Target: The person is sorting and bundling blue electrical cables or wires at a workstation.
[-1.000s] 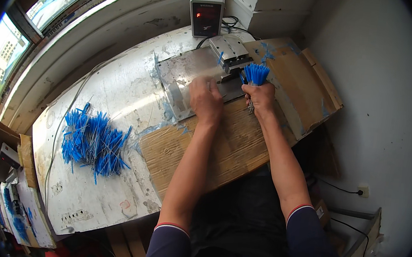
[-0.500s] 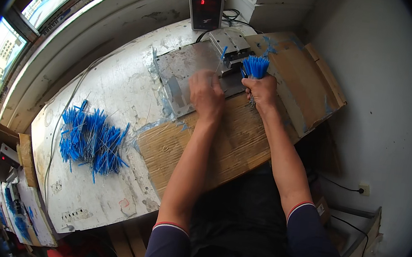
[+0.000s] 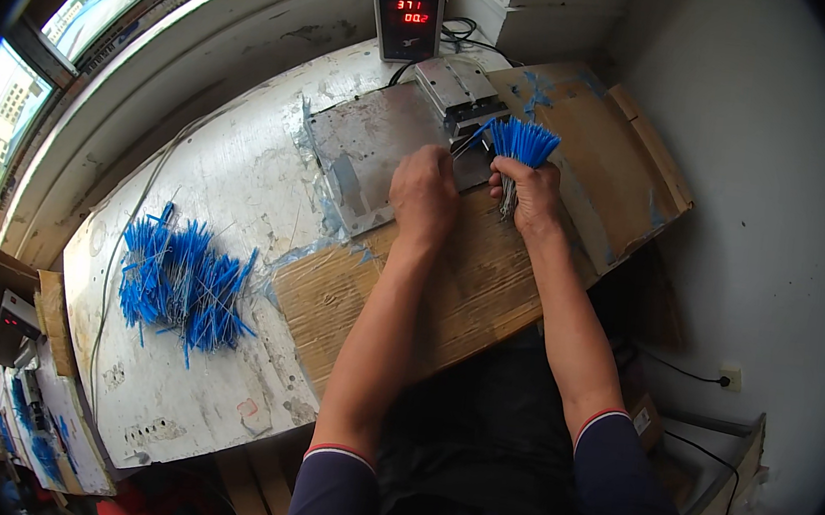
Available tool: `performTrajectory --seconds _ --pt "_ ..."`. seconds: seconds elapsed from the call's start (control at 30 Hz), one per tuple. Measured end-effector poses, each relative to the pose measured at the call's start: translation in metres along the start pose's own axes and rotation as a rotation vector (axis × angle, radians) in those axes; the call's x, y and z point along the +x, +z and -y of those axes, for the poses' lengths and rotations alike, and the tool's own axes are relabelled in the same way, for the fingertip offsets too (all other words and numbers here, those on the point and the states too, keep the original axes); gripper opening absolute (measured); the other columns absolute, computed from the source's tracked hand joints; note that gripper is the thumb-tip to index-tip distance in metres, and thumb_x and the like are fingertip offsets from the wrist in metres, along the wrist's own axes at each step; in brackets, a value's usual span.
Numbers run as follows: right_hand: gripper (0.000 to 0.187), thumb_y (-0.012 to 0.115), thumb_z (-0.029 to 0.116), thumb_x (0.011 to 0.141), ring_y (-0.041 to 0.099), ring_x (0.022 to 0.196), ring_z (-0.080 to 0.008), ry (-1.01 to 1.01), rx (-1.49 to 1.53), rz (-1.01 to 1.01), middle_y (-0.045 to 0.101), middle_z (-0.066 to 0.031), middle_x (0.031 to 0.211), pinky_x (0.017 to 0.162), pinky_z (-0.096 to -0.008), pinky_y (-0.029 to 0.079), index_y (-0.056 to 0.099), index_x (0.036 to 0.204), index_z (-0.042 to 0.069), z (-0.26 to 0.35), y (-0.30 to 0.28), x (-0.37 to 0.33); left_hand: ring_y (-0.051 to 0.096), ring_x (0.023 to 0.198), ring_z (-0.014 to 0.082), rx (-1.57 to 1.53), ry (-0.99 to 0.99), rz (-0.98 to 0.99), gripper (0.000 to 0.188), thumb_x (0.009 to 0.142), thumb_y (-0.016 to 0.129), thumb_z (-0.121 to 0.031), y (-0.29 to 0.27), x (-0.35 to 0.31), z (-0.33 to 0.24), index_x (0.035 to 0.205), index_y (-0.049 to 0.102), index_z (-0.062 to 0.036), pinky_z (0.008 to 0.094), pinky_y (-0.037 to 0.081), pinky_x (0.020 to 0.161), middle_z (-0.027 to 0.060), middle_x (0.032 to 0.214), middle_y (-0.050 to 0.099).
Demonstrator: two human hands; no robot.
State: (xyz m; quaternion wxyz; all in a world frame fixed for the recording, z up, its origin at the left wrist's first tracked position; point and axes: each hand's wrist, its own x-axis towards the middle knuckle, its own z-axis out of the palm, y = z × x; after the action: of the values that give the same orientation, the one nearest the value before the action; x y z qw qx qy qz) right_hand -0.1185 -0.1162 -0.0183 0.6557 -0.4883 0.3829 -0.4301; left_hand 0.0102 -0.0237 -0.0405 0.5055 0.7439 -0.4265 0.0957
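Observation:
My right hand (image 3: 530, 194) is closed around a bundle of blue-ended wires (image 3: 525, 142); their blue ends fan out above the fist and thin silvery tails hang below it. Beside it to the left, my left hand (image 3: 427, 191) pinches a single blue-ended wire (image 3: 482, 132), tilted toward the bundle. Both hands are just in front of a small metal fixture (image 3: 458, 91) on a metal plate (image 3: 370, 137). Fingers of the left hand are partly hidden by its back. A loose pile of the same blue-ended wires (image 3: 187, 279) lies at the left.
Behind the fixture stands a display box (image 3: 407, 18) with red lit digits and black cables. Brown cardboard (image 3: 398, 301) covers the table's near part, with more cardboard (image 3: 594, 156) at the right. A thin cable (image 3: 119, 277) runs along the white table's left side.
My left hand has moved slightly right, and its wire has gone from upright at the fixture to leaning at the bundle. The bundle shifted slightly right. More red digits show on the display.

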Motion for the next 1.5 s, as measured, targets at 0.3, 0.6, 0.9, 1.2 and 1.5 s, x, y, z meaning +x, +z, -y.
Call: performTrajectory --seconds 0.3,0.6,0.9,1.2,1.5 --pt "0.012 0.077 0.008 0.079 0.067 0.056 -0.0176 0.067 -0.067 -0.024 0.069 -0.0097 0.072 0.049 -0.0307 0.058 0.071 0.083 -0.002 0.003 0.0 -0.012 0.066 0.085 0.0312 0.046 0.044 -0.014 0.005 0.089 0.069 -0.01 0.001 0.0 0.002 0.094 0.068 -0.01 0.0427 0.051 0.076 0.0092 0.086 0.069" --pt "0.01 0.075 0.005 0.077 0.066 0.054 -0.0173 0.04 0.041 -0.017 0.067 -0.0085 0.07 0.045 -0.0317 0.057 0.068 0.082 -0.001 0.007 -0.001 -0.017 0.062 0.083 0.0319 0.204 0.138 0.008 0.008 0.089 0.06 -0.009 0.005 0.0 0.003 0.094 0.066 -0.0079 0.0435 0.049 0.073 0.0117 0.086 0.066" --pt "0.012 0.076 0.006 0.079 0.066 0.054 -0.0175 0.12 -0.018 0.041 0.066 -0.0079 0.069 0.049 -0.0326 0.059 0.068 0.084 -0.001 0.009 0.003 -0.022 0.068 0.08 0.0329 -0.04 -0.088 -0.058 0.004 0.098 0.06 -0.011 -0.002 -0.002 0.001 0.1 0.061 -0.0082 0.0453 0.051 0.072 0.0113 0.084 0.069" --pt "0.013 0.076 0.005 0.077 0.066 0.053 -0.0171 0.073 -0.039 -0.018 0.067 -0.0083 0.069 0.047 -0.0317 0.058 0.067 0.084 -0.001 0.01 0.002 -0.016 0.071 0.079 0.0313 -0.24 -0.211 -0.092 0.007 0.103 0.058 -0.014 -0.004 0.003 -0.004 0.104 0.06 -0.0073 0.0415 0.053 0.071 0.0104 0.087 0.073" --pt "0.015 0.074 0.014 0.082 0.061 0.057 -0.0151 -0.147 0.019 0.038 0.063 -0.0055 0.069 0.053 -0.0302 0.052 0.066 0.086 0.002 0.0 0.002 -0.018 0.066 0.078 0.0171 -0.33 -0.267 -0.26 0.012 0.107 0.054 -0.017 -0.009 0.002 0.008 0.109 0.061 -0.0078 0.0322 0.052 0.073 0.0056 0.095 0.072"
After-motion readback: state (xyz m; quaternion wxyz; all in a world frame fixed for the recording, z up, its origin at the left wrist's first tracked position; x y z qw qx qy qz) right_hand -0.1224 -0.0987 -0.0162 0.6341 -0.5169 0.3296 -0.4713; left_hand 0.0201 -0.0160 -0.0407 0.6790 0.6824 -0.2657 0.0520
